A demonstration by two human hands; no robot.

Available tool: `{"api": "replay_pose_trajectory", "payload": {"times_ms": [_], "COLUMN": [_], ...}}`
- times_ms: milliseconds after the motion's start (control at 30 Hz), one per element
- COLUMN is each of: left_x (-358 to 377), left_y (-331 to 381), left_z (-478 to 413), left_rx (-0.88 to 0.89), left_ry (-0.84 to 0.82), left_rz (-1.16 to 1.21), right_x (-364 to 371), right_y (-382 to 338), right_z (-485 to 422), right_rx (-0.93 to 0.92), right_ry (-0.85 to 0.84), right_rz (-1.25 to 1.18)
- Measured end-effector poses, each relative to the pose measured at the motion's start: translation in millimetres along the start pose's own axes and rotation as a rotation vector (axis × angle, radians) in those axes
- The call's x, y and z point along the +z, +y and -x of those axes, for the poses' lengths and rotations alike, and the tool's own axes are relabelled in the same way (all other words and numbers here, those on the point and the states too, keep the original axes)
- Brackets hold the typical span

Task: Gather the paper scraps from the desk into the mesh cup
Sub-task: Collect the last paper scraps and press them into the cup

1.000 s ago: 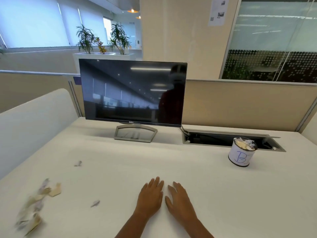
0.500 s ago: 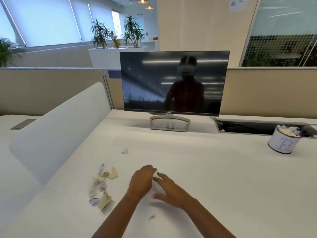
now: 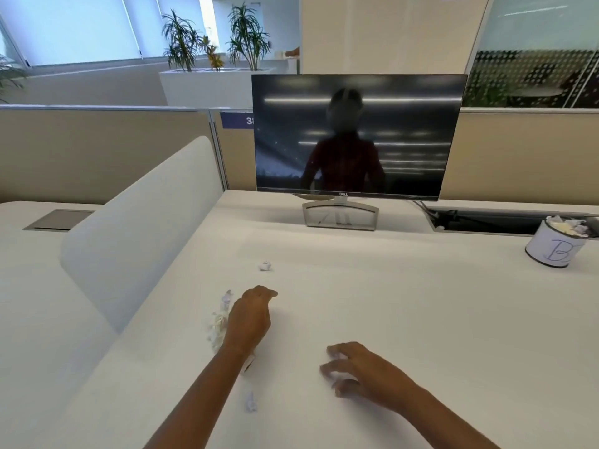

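Note:
A pile of crumpled paper scraps lies on the white desk at the left. My left hand rests over the pile's right side with its fingers curled down; whether it grips any paper is hidden. One small scrap lies farther back, and another scrap lies beside my left forearm. My right hand sits on the desk with fingers spread and nothing in it. The mesh cup, wrapped in a white label marked "B", stands at the far right and holds several scraps.
A dark monitor on a grey stand stands at the back of the desk. An open cable tray runs behind the cup. A white curved divider borders the desk on the left.
The view swung left. My left hand moved left onto the scrap pile. My right hand drew apart from it, back toward me, fingers spread on the desk.

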State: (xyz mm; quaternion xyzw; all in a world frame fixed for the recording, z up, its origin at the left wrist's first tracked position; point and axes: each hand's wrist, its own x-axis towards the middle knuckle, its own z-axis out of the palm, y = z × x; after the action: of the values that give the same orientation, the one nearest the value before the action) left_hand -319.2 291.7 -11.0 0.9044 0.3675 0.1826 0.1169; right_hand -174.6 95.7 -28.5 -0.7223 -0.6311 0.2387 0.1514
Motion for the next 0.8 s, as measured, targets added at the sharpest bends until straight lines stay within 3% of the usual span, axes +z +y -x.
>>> {"api": "replay_pose_trajectory", "payload": {"times_ms": [200, 333, 500, 633, 800], "left_x": [-11.4, -18.9, -21.0, -14.3, -5.9], "left_y": [-16.0, -29.5, -42.2, -50.1, -51.9], "left_z": [-6.8, -16.1, -31.8, -39.4, -58.7], "left_rx": [-0.193, -0.367, -0.584, -0.568, -0.502], "left_ry": [0.031, -0.082, -0.226, -0.209, -0.067], "left_rz": [-0.066, -0.126, 0.005, 0.045, 0.216], "right_x": [11.1, 12.5, 9.8, 4.7, -0.4], "right_y": [-0.8, -1.0, -1.2, -4.4, -8.8], "right_z": [0.0, -17.1, -45.2, -68.6, -96.4], "right_rx": [-0.091, -0.035, 0.087, 0.162, 0.210], "right_ry": [0.161, 0.253, 0.389, 0.436, 0.455], "right_rz": [0.185, 0.154, 0.055, 0.006, -0.035]}}
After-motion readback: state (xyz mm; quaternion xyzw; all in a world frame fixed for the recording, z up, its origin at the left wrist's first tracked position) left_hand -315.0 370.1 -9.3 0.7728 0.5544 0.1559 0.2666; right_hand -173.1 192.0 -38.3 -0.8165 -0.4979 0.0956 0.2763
